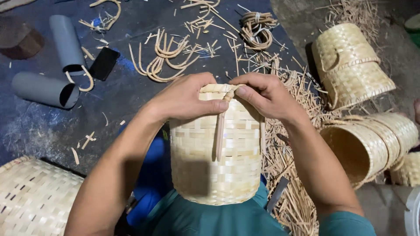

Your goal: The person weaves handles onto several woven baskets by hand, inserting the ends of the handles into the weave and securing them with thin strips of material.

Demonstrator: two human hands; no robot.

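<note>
We see a woven basket (214, 153) upright on the lap; left hand (183, 98) clasps its rim, right hand (267, 94) pinches a cane strip (221, 131) at the rim, between both grips.

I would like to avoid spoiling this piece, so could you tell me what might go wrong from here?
The cane strip is pinched only at the rim of the woven basket by the left hand and right hand; its lower end hangs free and could slip or kink. The basket rests on the lap and might tip. Bamboo offcuts nearby could snag.
</note>
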